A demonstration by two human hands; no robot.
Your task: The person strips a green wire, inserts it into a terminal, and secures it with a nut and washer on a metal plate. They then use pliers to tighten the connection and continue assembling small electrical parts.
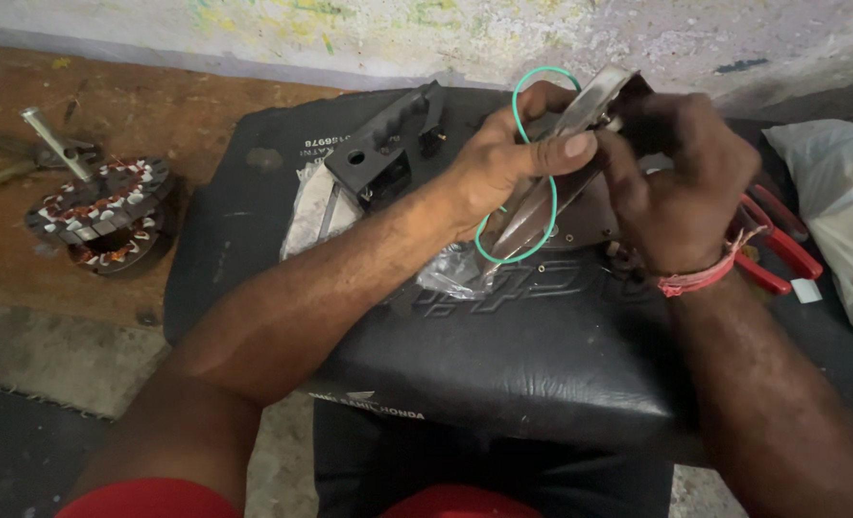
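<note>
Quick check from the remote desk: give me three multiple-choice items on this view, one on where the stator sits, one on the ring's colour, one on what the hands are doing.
1. Where is the stator?
A. On the seat
B. On the floor left of the seat
C. In the plastic bag

2. What colour is the ring?
A. Green
B. Red
C. Black

3. What state are the hands in?
A. Both resting flat on the seat
B. One out of view
C. Both gripping the metal part

Answers:
1. B, it lies on the brown floor beside the black seat.
2. A, a thin green loop hangs around the left hand.
3. C, the left hand and right hand both close on the metal part, raised over the seat.
</note>
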